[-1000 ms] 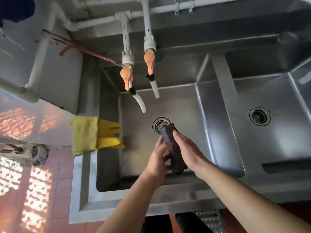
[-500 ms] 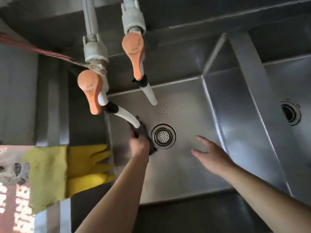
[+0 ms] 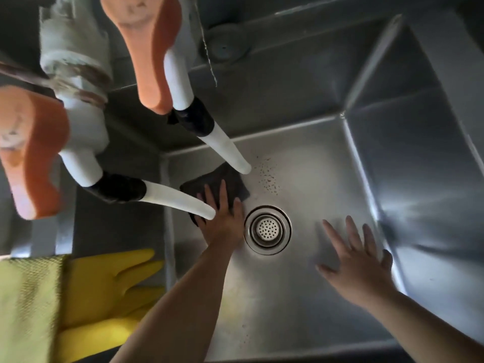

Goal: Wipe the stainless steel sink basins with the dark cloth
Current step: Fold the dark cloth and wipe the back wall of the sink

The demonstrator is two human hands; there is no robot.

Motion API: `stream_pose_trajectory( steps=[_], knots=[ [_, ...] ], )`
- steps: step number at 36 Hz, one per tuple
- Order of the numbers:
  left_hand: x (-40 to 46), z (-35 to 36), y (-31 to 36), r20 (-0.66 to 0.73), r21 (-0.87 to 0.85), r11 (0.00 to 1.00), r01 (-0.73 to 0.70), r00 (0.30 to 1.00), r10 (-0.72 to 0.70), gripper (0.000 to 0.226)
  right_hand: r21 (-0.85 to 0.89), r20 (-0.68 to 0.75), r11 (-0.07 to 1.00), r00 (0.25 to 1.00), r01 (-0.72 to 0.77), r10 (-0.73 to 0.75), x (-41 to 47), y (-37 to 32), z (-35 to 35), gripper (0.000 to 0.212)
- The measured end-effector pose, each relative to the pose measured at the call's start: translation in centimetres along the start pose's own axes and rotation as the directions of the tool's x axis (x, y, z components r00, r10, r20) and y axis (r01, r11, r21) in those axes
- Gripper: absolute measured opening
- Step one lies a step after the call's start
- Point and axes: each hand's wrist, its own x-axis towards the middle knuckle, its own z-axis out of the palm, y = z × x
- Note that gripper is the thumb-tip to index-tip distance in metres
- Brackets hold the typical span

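Note:
The dark cloth (image 3: 222, 179) lies spread flat on the floor of the stainless steel sink basin (image 3: 314, 179), at its far left corner. My left hand (image 3: 222, 218) presses down on the cloth with fingers spread, just left of the round drain strainer (image 3: 267, 229). My right hand (image 3: 358, 260) is open with fingers apart, palm down over the basin floor right of the drain, holding nothing. Small dark specks (image 3: 267, 174) dot the floor beyond the drain.
Two taps with orange handles (image 3: 149, 51) (image 3: 28, 150) and white spouts (image 3: 225, 150) (image 3: 178, 200) hang close over the left side of the basin. A yellow rubber glove (image 3: 110, 297) and a yellow-green cloth (image 3: 28, 307) drape over the left rim. The basin's right wall (image 3: 419, 179) stands near my right hand.
The view has come closer to the basin. My left hand has spread the bunched cloth flat and pushed it towards the far left corner. My right hand has shifted right and opened wider.

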Motion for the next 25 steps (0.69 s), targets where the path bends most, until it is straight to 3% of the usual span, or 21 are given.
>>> stream_pose_trajectory(
  steps=[3,6,10,14,17,19,22,25],
  knots=[
    [3.1,-0.3,-0.8,-0.035,0.07,0.993,0.091,0.995,-0.089,0.056,0.0,0.003,1.0,1.0,-0.021,0.021,1.6,0.6,0.7,0.092],
    [6.6,-1.4,-1.9,-0.072,0.145,0.987,0.074,0.995,-0.064,0.05,0.024,0.01,0.998,0.998,-0.062,0.061,2.5,1.0,1.4,0.09],
    [9.3,-2.0,-1.8,-0.039,0.005,0.958,0.287,0.957,-0.287,0.071,-0.044,-0.039,0.997,0.997,-0.065,0.064,2.3,1.0,2.6,0.094],
    [9.6,-2.1,1.1,-0.008,-0.111,0.932,0.344,0.938,-0.347,0.068,-0.073,-0.09,0.994,0.993,-0.078,0.072,2.3,0.6,3.5,0.098],
    [9.5,-1.7,4.3,-0.123,-0.162,0.955,0.249,0.955,-0.27,0.073,-0.066,-0.074,0.995,0.994,-0.08,0.075,2.6,0.7,3.8,0.099],
    [9.3,-1.2,5.5,-0.119,-0.181,0.966,0.186,0.971,-0.209,0.081,-0.058,-0.068,0.996,0.995,-0.074,0.07,2.7,0.9,3.9,0.099],
    [8.9,0.5,6.6,-0.09,-0.138,0.987,0.085,0.991,-0.098,0.068,-0.039,-0.092,0.997,0.994,-0.067,0.063,2.7,1.0,4.0,0.101],
    [7.0,2.7,9.4,-0.073,-0.05,0.988,-0.148,0.987,0.144,0.06,-0.024,-0.084,0.997,0.994,-0.07,0.068,2.7,0.9,4.0,0.101]
  ],
)
